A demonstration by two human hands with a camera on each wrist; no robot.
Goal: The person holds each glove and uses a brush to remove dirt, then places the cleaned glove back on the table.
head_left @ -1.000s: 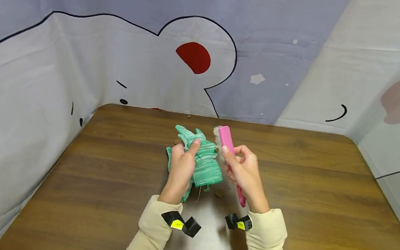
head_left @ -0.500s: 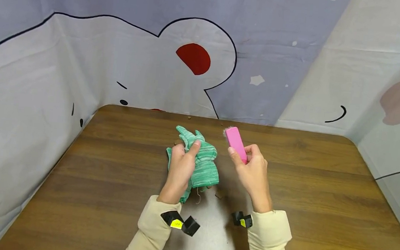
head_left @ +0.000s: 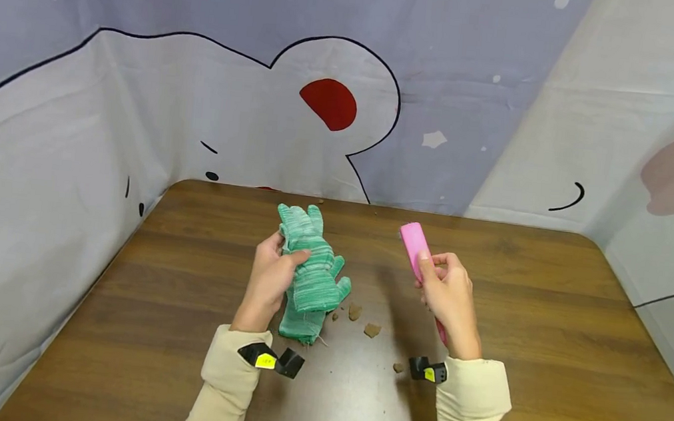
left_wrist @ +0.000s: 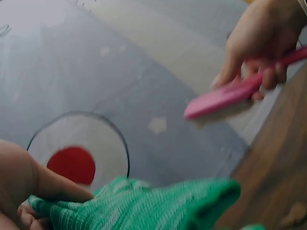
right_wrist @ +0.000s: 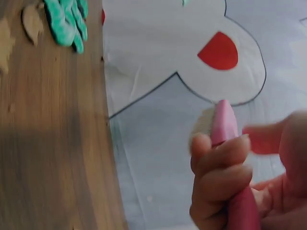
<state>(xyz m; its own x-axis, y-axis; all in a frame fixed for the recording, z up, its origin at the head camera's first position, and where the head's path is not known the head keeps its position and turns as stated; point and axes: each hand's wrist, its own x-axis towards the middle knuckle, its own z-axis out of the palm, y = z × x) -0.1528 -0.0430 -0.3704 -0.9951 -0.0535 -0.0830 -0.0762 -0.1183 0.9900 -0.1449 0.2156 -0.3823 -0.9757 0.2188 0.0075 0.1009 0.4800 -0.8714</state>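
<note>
My left hand [head_left: 268, 275] grips green streaked knit gloves [head_left: 313, 272], bunched together, with its thumb across the front. Glove fingers stick out at the top and at the right side, and a cuff with a loose thread hangs at the bottom. To the right, apart from the gloves, my right hand [head_left: 450, 297] holds a pink brush [head_left: 415, 244], head up and tilted left. Its pale bristles [left_wrist: 225, 114] face down in the left wrist view. The right fingers curl round the pink handle [right_wrist: 243, 211].
Several brown crumbly bits lie on the wooden table [head_left: 544, 322], among them one flat piece [head_left: 371, 330] below the gloves and a smaller one [head_left: 398, 368] by the right wrist. A printed cloth backdrop [head_left: 231, 108] stands behind and along the sides.
The left hand has moved left and turned the gloves, uncovering brown bits on the table. My right hand has drawn the brush right, away from the gloves.
</note>
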